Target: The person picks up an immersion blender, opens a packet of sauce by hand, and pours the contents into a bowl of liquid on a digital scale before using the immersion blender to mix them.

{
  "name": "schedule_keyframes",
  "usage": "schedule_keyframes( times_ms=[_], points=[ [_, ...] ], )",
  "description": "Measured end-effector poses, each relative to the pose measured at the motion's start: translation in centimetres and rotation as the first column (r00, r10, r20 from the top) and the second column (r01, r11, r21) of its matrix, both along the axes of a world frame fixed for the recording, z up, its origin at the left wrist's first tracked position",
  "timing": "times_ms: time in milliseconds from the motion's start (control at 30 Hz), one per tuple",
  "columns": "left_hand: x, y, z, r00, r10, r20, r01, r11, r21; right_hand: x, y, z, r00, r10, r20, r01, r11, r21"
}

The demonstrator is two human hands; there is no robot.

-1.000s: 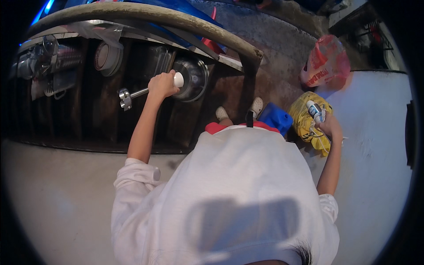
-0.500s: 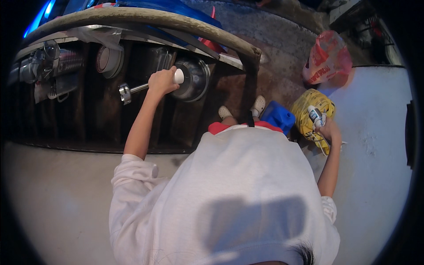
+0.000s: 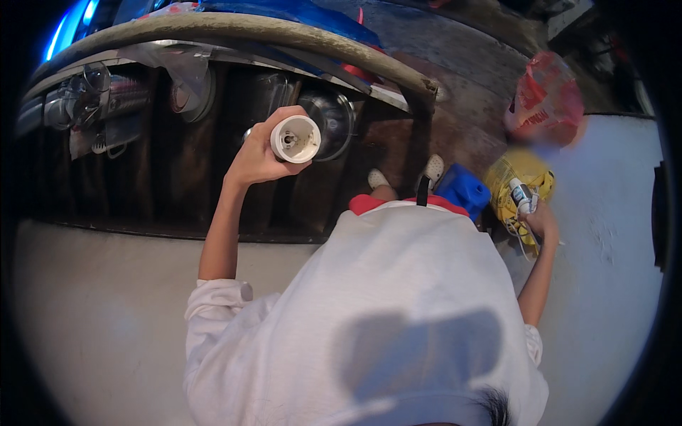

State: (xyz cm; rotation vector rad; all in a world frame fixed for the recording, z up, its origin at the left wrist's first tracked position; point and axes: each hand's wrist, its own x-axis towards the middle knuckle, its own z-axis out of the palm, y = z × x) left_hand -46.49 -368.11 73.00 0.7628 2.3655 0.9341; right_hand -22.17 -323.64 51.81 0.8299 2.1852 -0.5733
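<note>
My left hand [image 3: 257, 150] is wrapped round an immersion blender shaft [image 3: 295, 139], over the shelves. Its round white coupling end faces up and shows a socket inside; the metal blade end is hidden behind the hand. My right hand [image 3: 541, 219] is low on the right, closed round the blender's motor handle [image 3: 522, 196], a slim white and dark grip with a pale cord [image 3: 524, 241] hanging by it. The two blender parts are well apart. Behind the motor handle sits a yellow plastic bag [image 3: 506, 172].
A dark slatted shelf [image 3: 170, 184] on the left holds a metal bowl [image 3: 337, 124], stacked plates [image 3: 202, 99] and glassware [image 3: 89, 96]. A wooden rail [image 3: 234, 27] curves above it. A blue jerrycan [image 3: 462, 190], a red-and-clear bag [image 3: 543, 103] and a pale surface [image 3: 604, 241] are to the right.
My left hand has turned the blender shaft, so its coupling end now faces up and the metal blade end is out of sight. My right hand still holds the motor handle.
</note>
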Motion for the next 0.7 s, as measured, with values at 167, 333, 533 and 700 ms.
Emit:
schedule_keyframes(
  times_ms=[167, 333, 533, 700],
  points=[
    [0.1, 0.6, 1.2, 0.995, -0.074, -0.062, 0.076, 0.997, 0.033, 0.7, 0.2, -1.1, 1.000, 0.011, -0.012, -0.010, 1.000, 0.011],
    [-0.4, 0.7, 1.0, 0.996, -0.085, -0.026, 0.086, 0.996, 0.003, 0.9, -0.1, -1.5, 1.000, -0.012, -0.021, 0.012, 1.000, -0.011],
    [-1.8, 1.4, 0.2, 0.970, -0.212, -0.116, 0.109, 0.811, -0.574, 0.8, -0.3, -1.4, 0.999, -0.031, -0.031, 0.029, 0.998, -0.047],
    [-4.1, -0.3, -1.5, 0.901, -0.383, -0.205, -0.015, 0.445, -0.896, 1.4, -0.3, -2.1, 1.000, -0.018, 0.007, 0.018, 1.000, 0.001]
  ],
)
